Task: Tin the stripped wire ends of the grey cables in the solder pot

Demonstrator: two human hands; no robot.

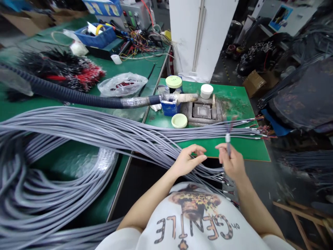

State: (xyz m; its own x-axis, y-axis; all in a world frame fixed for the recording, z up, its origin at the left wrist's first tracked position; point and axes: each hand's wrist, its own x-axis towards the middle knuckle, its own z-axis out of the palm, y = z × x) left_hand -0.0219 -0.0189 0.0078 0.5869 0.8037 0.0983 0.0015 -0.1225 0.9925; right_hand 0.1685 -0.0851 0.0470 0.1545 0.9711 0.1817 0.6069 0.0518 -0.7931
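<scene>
My right hand (232, 162) is closed around the end of a grey cable (229, 149), which points upward. That end has a white band (228, 138), and the thin wires above it are blurred. To its left, my left hand (188, 159) holds nothing; its thumb and forefinger are apart, and it is close to the bundle of grey cables (145, 139). The bundle runs from a large coil on the left across to the right. Some cable ends with bare coloured wires (264, 130) lie on the green bench, while others hang below my hands.
Beyond the bundle are a solder pot (204, 111) in a grimy frame, a white jar (206, 91), a pale green lid (179, 121) and a blue box (170, 108). A ribbed hose (99, 100) reaches across from the left. A gap separates the larger table (114, 194) from the small bench (244, 100).
</scene>
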